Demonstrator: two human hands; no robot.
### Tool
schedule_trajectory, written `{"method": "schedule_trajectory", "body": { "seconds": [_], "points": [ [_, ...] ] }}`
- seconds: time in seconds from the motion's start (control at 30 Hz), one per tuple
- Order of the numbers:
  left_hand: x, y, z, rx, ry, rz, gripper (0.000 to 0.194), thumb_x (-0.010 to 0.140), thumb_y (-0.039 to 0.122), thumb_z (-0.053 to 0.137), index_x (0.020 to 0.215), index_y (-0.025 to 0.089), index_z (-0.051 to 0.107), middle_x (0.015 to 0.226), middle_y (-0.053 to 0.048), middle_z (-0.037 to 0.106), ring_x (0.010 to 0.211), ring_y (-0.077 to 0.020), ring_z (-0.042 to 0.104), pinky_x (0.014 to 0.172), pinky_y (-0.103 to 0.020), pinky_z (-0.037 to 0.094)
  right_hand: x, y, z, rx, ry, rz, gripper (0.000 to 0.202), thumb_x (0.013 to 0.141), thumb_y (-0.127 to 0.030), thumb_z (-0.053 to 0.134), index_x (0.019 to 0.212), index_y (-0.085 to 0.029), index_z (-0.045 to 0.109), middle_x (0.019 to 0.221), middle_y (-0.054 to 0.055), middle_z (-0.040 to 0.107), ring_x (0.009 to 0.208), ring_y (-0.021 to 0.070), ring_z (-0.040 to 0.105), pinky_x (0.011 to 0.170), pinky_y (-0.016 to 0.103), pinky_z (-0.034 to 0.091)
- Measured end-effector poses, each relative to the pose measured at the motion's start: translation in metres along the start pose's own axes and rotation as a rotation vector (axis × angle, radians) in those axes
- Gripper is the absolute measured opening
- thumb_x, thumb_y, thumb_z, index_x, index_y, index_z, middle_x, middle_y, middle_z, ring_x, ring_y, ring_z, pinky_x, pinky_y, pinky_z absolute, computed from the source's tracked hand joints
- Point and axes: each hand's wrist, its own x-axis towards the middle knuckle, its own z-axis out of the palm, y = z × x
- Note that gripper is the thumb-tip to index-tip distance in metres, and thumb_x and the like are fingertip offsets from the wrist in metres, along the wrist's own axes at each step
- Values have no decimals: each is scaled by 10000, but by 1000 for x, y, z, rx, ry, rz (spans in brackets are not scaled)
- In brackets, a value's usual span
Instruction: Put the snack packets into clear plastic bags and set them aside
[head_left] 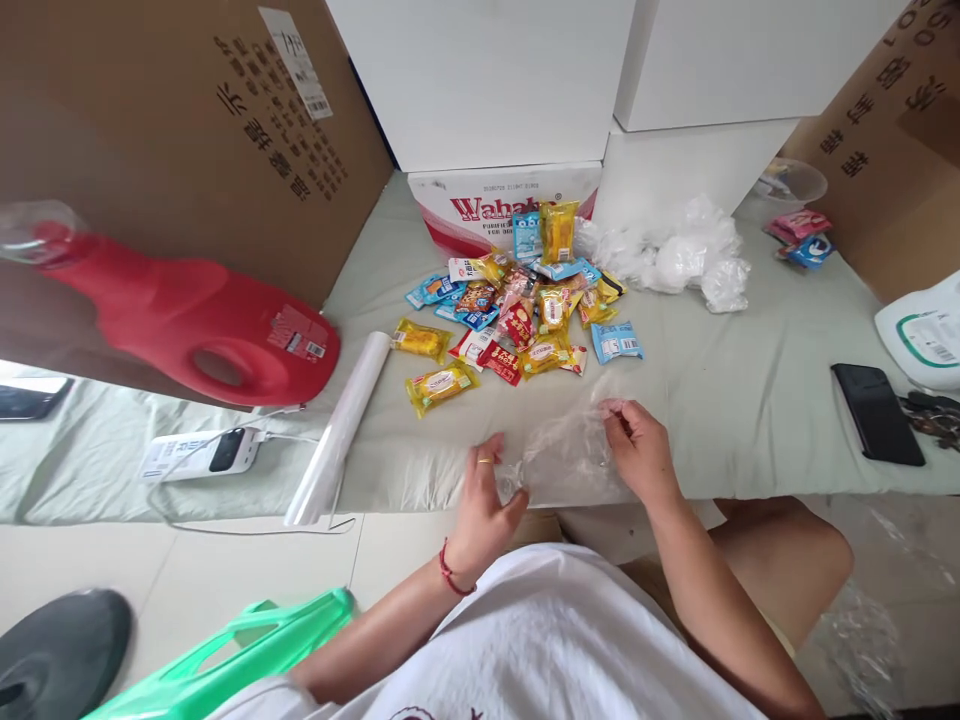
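Observation:
A clear plastic bag (566,450) spreads between my two hands at the front of the cloth-covered table. My right hand (637,445) pinches its upper right edge. On the bag's left side is my left hand (487,500), thumb and fingers apart; it wears a ring and a red bracelet. Just beyond the bag lies a loose pile of wrapped snacks (517,320) in yellow, blue, red and white packets. One yellow packet (441,388) rests a little apart, at the pile's near left.
Left of the snacks are a plastic film roll (339,430), a power bank (199,453) with a cable and a red jug (217,330). Crumpled clear bags (686,255) lie behind on the right. A black phone (877,413) is at the right. Boxes (487,80) stand at the back.

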Motion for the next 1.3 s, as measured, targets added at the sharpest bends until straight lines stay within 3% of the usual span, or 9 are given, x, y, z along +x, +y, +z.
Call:
{"method": "schedule_trajectory", "body": {
  "seconds": [0.13,0.23,0.3,0.43,0.73,0.93,1.1,1.2,1.3],
  "points": [
    [19,25,0,167,153,212,956,725,518,817,1522,194,401,1507,-200,466,1426,-393,413,1127,-543,391,-4,-20,9,-89,-56,-149,271,998,-377,483,1024,-242,716,996,77,719,923,229,676,834,341,505],
    [53,27,14,13,48,87,640,744,513,798,1264,186,622,1033,-98,697,987,-285,663,822,-368,507,-5,-24,7,-94,-93,-182,260,992,-375,499,1028,-248,723,980,65,722,901,221,673,829,331,498],
    [74,18,20,-155,-9,-67,313,847,496,682,939,197,674,653,13,572,612,-166,559,588,-275,394,-4,-15,-2,-70,-35,-107,266,980,-415,523,1027,-245,722,973,60,729,878,219,664,818,329,496],
    [93,-4,21,-380,123,-186,285,874,479,633,774,225,552,537,82,384,479,-102,336,502,-253,254,3,20,-31,-45,138,128,321,935,-485,564,1017,-216,719,909,56,735,801,213,639,780,332,496],
    [24,-24,-10,-327,150,-384,306,878,495,621,968,233,494,644,97,474,415,-86,426,430,-226,324,51,60,-49,-326,52,-132,313,968,-413,491,1012,-212,727,1002,83,740,905,236,663,851,367,498],
    [-12,-6,-53,279,438,221,162,913,268,638,1052,218,572,846,-13,599,738,-169,603,690,-309,509,87,54,-45,-501,-297,-490,341,1036,-366,431,1099,-228,736,970,72,711,853,216,666,758,326,496],
    [44,32,-24,467,-115,841,228,977,175,512,1148,221,655,1033,-73,742,1094,-216,653,992,-383,498,110,30,-30,-629,-470,-651,367,1055,-356,417,1182,-240,741,1029,78,717,890,225,674,742,322,489],
    [86,28,22,646,-321,851,336,1033,323,465,1265,186,665,1382,-130,659,1395,-272,514,1172,-472,395,118,15,-30,-748,-392,-666,378,1045,-292,401,1213,-230,734,1089,107,710,983,271,649,796,365,502],
    [106,9,55,767,-328,709,450,1048,400,431,1422,200,581,1595,-134,473,1505,-309,388,1229,-578,296,103,7,-37,-759,-71,-652,402,1041,-283,399,1319,-194,676,1279,159,656,1155,317,585,963,457,491]
  ]
}}
